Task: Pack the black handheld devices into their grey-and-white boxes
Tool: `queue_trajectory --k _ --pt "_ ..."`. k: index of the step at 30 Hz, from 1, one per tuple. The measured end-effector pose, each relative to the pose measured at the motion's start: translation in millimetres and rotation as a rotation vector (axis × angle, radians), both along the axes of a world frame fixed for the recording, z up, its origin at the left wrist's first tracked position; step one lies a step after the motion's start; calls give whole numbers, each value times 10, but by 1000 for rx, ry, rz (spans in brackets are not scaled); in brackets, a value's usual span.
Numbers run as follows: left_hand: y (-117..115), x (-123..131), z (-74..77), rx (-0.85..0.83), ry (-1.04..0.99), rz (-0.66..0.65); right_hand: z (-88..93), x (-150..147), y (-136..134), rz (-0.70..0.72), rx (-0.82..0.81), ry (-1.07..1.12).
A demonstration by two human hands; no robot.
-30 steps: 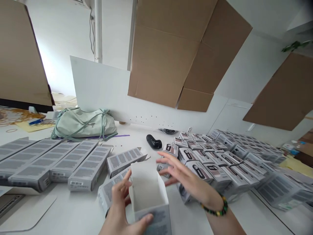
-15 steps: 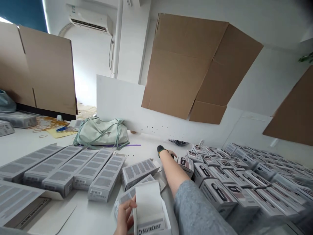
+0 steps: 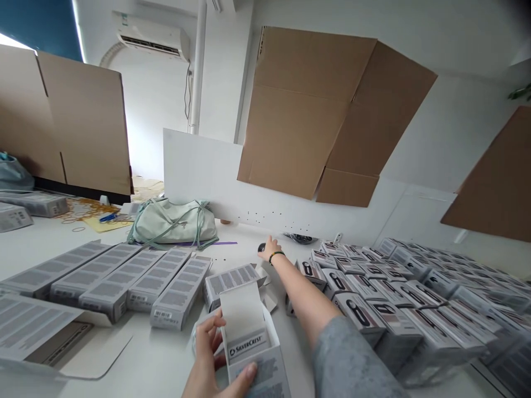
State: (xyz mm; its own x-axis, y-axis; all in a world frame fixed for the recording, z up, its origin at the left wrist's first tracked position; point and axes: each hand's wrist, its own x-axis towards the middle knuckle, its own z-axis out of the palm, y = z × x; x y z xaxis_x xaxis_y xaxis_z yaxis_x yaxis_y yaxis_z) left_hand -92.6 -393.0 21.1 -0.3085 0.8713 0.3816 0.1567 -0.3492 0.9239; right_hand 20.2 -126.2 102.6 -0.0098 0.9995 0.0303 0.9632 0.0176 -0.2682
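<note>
My left hand (image 3: 209, 354) grips an open white-and-grey SilverCrest carton (image 3: 257, 362) close to me, thumb on its front and fingers along its left side. The carton's white lid flap stands up. My right arm stretches far across the table, and my right hand (image 3: 271, 250) has its fingers closed at a small black rounded object (image 3: 261, 247), whose kind I cannot make out. A green-and-yellow bracelet circles that wrist. Just beyond the left hand's carton, another grey carton (image 3: 230, 281) lies on the table.
Several closed cartons (image 3: 178, 287) lie in a row at left, beside an open carton (image 3: 37, 326). Packed rows of upright cartons (image 3: 365, 309) fill the right side. A pale green bag (image 3: 178, 224) and a black item in clear plastic (image 3: 299, 238) rest near the back panel.
My right hand has moved left from beside the cartons to the black object. The left hand's carton has come further into view, showing its front and my thumb.
</note>
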Motion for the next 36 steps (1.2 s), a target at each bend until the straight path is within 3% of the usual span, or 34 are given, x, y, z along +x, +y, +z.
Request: queue_trajectory --k 4,7,8,10,12,15,19,23,26,28,30,34,36 --pt "60 2 -69 75 88 12 518 170 -359 126 187 168" --pt "110 88 -65 148 219 6 806 574 -912 180 442 306" --pt "122 150 -49 160 240 22 849 737 -1135 177 567 373" --pt "134 305 -6 174 250 49 852 1045 -1589 241 942 725" --pt "138 465 41 201 269 37 777 1270 -1982 330 1024 910" --pt "151 632 73 290 376 -47 625 1393 -2341 522 800 888" --pt "199 753 -2 462 432 -114 436 1351 -2415 619 329 573" --pt "224 877 -163 554 414 -136 183 1417 -2367 654 243 401" --pt "211 926 -283 493 474 -136 -68 1550 -2376 666 300 567" --pt "204 910 -340 440 534 -123 -234 1610 -2392 605 336 842" --pt "210 869 -356 425 567 -163 -358 1620 -2408 541 264 1107" --pt "237 836 -255 422 314 -261 -380 1577 -2446 590 -87 1300" --pt "239 864 -188 463 140 -263 -310 1585 -2450 589 -119 1266"
